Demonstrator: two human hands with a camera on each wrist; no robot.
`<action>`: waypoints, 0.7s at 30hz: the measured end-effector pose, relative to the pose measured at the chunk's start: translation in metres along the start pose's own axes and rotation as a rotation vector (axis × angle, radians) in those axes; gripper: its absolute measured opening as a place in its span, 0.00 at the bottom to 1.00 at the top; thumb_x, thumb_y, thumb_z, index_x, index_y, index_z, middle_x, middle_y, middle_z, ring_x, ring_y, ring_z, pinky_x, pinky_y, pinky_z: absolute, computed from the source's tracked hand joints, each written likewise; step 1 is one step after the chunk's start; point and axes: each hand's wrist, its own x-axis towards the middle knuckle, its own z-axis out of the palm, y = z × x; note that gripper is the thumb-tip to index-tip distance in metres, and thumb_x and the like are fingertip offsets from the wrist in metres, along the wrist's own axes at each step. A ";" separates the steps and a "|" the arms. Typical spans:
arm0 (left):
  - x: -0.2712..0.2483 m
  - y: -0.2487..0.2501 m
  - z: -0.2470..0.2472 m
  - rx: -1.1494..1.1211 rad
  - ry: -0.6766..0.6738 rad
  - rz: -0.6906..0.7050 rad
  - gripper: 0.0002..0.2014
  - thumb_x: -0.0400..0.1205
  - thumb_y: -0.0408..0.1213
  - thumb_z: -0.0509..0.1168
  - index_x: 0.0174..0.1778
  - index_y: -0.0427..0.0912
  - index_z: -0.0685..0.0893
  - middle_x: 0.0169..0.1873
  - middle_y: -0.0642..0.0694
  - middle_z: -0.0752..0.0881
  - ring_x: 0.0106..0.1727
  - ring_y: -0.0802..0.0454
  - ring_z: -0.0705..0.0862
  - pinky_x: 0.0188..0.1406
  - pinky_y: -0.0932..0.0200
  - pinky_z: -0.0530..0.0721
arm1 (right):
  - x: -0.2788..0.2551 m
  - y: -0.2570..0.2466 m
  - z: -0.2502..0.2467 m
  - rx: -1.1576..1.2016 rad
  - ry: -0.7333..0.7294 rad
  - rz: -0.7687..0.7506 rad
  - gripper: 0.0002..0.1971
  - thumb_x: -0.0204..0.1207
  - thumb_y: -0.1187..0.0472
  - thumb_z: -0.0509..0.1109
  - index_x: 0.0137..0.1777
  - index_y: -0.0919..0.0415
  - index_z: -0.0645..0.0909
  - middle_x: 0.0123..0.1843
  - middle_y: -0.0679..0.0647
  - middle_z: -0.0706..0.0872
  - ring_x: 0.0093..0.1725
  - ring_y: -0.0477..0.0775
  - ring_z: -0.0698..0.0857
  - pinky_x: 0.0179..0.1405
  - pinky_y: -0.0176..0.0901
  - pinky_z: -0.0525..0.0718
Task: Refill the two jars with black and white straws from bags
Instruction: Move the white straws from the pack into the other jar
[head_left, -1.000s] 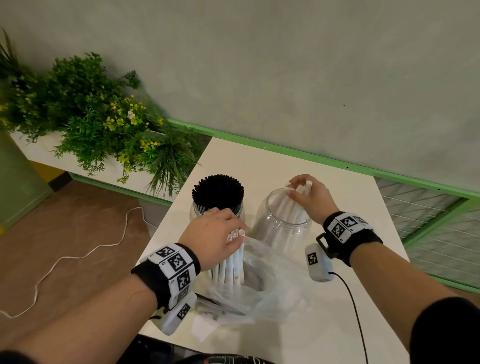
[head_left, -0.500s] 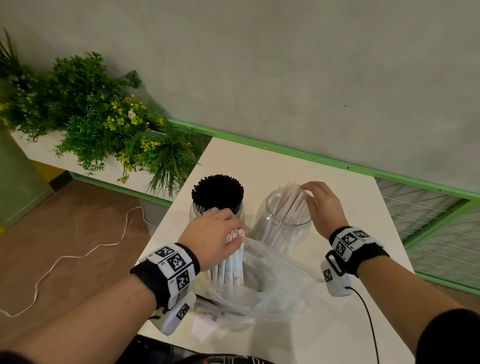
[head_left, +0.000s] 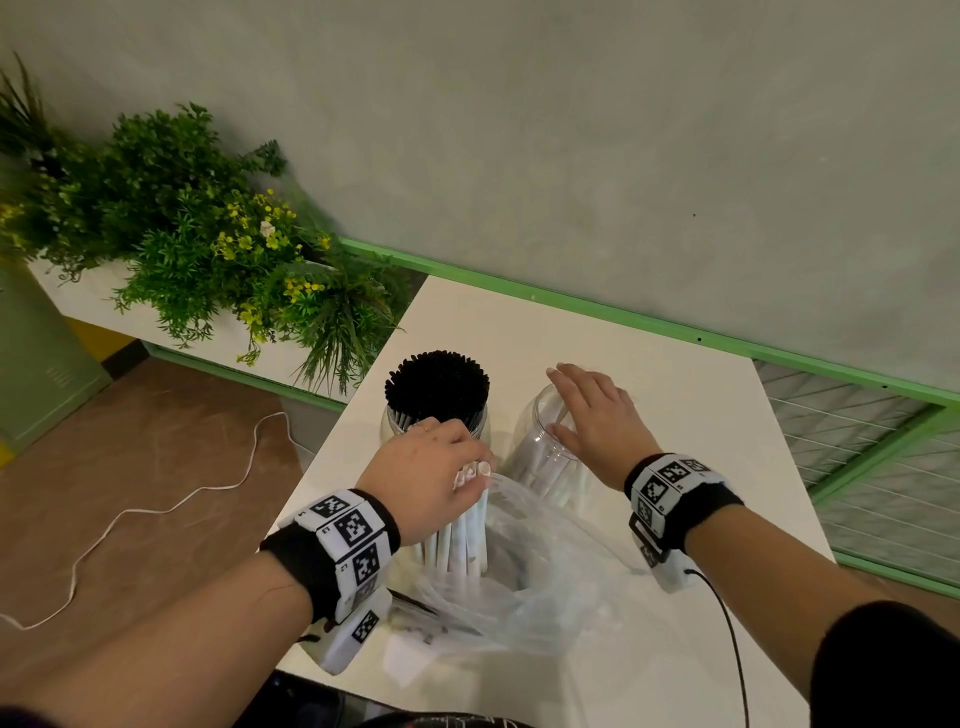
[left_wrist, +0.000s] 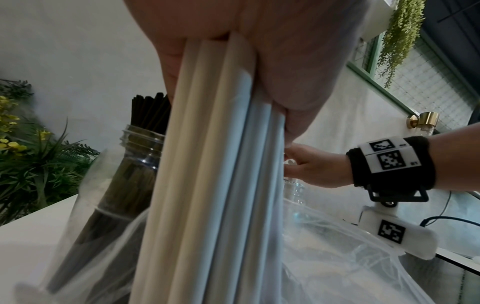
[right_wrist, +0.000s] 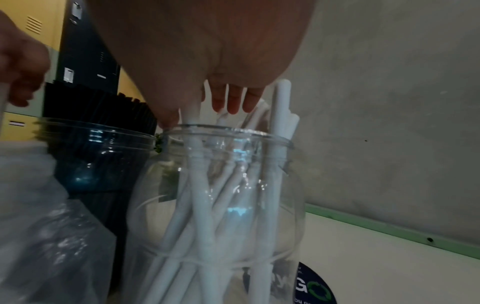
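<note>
Two clear jars stand side by side on the white table (head_left: 675, 415). The left jar (head_left: 395, 423) is packed with black straws (head_left: 436, 382). The right jar (head_left: 540, 457) holds several white straws (right_wrist: 223, 205). My right hand (head_left: 597, 415) lies flat over that jar's mouth, fingers straight, palm pressing on the straw tops. My left hand (head_left: 436, 473) grips a bundle of white straws (head_left: 462, 540) upright inside a clear plastic bag (head_left: 530, 587) in front of the jars. In the left wrist view the bundle (left_wrist: 215, 185) fills the middle of the frame.
A planter of green plants with yellow flowers (head_left: 208, 249) stands left of the table. A grey wall with a green sill (head_left: 623, 312) runs behind the table. A white cable (head_left: 156, 509) lies on the brown floor. A black wire (head_left: 727, 623) trails from my right wrist.
My right hand let go of the white straws it was lowering into the right jar and now lies flat over the jar's mouth. My left hand has stayed on its bundle.
</note>
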 end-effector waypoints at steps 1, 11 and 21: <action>0.000 0.000 0.000 0.002 0.000 -0.002 0.10 0.81 0.54 0.59 0.55 0.60 0.82 0.49 0.60 0.79 0.49 0.56 0.75 0.43 0.65 0.69 | 0.003 0.000 -0.001 0.030 -0.002 0.014 0.31 0.82 0.49 0.63 0.83 0.55 0.59 0.82 0.54 0.64 0.77 0.60 0.65 0.74 0.57 0.67; -0.001 -0.001 0.001 -0.002 0.002 0.001 0.10 0.81 0.53 0.58 0.54 0.60 0.82 0.47 0.59 0.80 0.48 0.56 0.75 0.44 0.65 0.71 | 0.013 -0.002 -0.005 0.025 -0.051 0.092 0.17 0.84 0.53 0.62 0.70 0.59 0.71 0.64 0.56 0.73 0.47 0.63 0.84 0.38 0.52 0.81; 0.000 -0.003 0.003 0.000 0.011 0.003 0.15 0.79 0.57 0.52 0.51 0.61 0.82 0.45 0.60 0.78 0.43 0.59 0.70 0.42 0.63 0.75 | 0.019 0.002 -0.011 0.169 -0.055 0.162 0.12 0.79 0.59 0.69 0.59 0.64 0.79 0.54 0.59 0.81 0.50 0.62 0.83 0.48 0.49 0.78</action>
